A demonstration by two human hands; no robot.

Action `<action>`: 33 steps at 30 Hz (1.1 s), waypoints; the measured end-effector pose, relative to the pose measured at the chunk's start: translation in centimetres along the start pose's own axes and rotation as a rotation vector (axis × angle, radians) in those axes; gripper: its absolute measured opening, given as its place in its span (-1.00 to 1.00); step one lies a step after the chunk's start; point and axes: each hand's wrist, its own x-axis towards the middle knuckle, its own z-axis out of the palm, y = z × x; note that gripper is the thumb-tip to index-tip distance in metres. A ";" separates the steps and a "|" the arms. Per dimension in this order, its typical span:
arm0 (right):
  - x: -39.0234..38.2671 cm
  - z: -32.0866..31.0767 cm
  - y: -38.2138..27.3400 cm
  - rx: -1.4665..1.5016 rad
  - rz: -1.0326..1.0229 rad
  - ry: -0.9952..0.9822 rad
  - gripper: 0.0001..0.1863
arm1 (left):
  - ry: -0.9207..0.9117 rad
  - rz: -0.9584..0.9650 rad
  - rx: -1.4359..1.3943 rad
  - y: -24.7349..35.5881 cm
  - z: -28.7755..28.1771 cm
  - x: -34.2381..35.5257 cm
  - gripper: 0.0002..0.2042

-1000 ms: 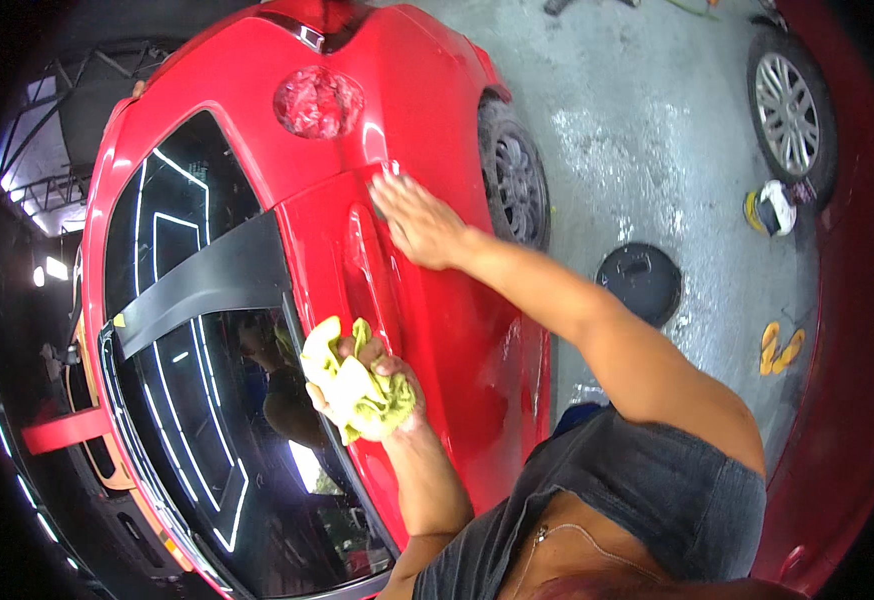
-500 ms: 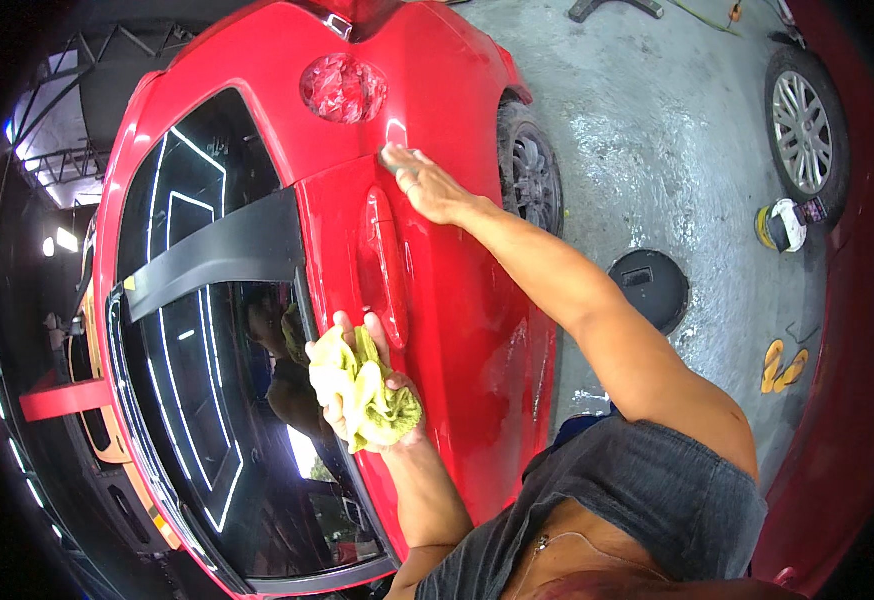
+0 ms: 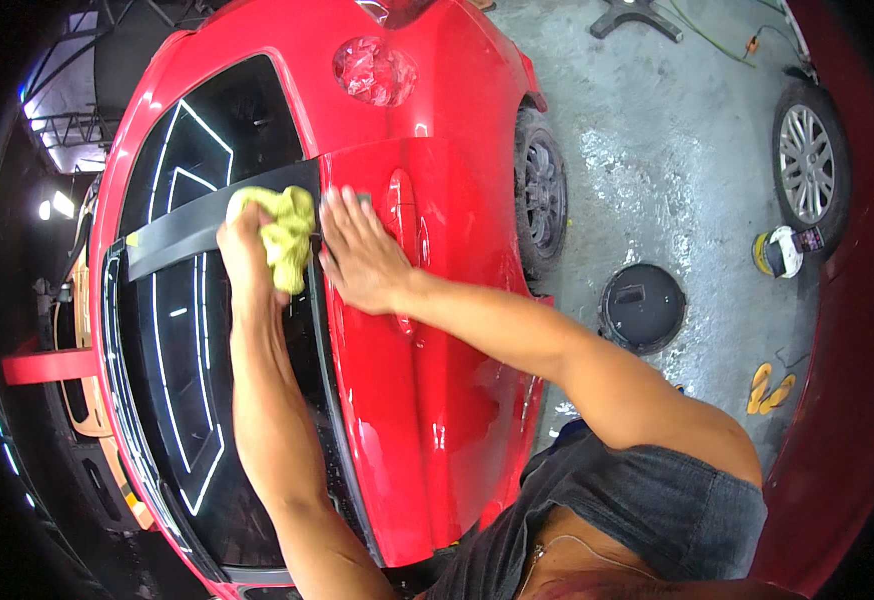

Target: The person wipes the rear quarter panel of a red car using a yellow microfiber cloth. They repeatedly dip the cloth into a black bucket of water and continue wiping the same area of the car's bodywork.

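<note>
Your left hand (image 3: 244, 247) curls closed round the yellow cloth (image 3: 292, 225), over black pillar trim (image 3: 182, 225); your right hand (image 3: 367, 268) lies flat on the red door (image 3: 457, 210), fingers nearly straight — can't tell what's beneath. Risk: grit trapped under palm or cloth could scratch it.

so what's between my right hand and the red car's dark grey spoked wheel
In the head view, the long red door handle and then glossy red body panel lie between your right hand and that wheel.
</note>
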 end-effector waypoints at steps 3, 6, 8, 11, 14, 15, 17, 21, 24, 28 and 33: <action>1.7 0.8 0.5 0.013 0.081 0.092 -0.23 | -0.022 0.161 0.244 2.5 2.9 2.4 -0.79; -1.6 2.3 -0.3 0.010 0.021 0.066 -0.22 | -0.026 0.332 0.710 4.4 5.4 3.2 -0.68; 2.1 1.2 0.4 0.002 0.131 0.154 -0.20 | -0.005 0.364 0.865 4.4 5.7 4.3 -0.67; 4.3 1.0 1.6 -0.011 0.231 0.197 -0.21 | -0.010 0.353 0.968 5.8 7.1 4.5 -0.65; 1.0 1.5 0.0 0.045 0.066 0.097 -0.26 | 0.033 0.329 1.032 6.4 6.8 5.5 -0.61; 2.1 1.0 0.7 0.048 0.091 0.132 -0.25 | 0.055 0.341 1.045 6.0 6.6 6.5 -0.60; 5.6 -0.6 3.8 0.032 0.155 0.209 -0.25 | -0.023 0.330 1.006 7.1 7.5 6.0 -0.59; 2.6 0.3 2.0 0.118 0.066 0.068 -0.25 | -0.017 0.368 1.043 7.6 7.6 6.3 -0.59; 7.2 -1.3 4.4 0.057 0.309 0.164 -0.23 | -0.014 0.361 0.993 7.7 8.0 6.1 -0.59; 6.4 -2.0 4.4 0.082 0.348 0.007 -0.24 | -0.005 0.379 0.959 8.1 7.7 5.3 -0.60; 8.1 -3.3 4.2 0.149 0.508 -0.015 -0.25 | -0.001 0.413 0.896 7.6 6.8 5.5 -0.63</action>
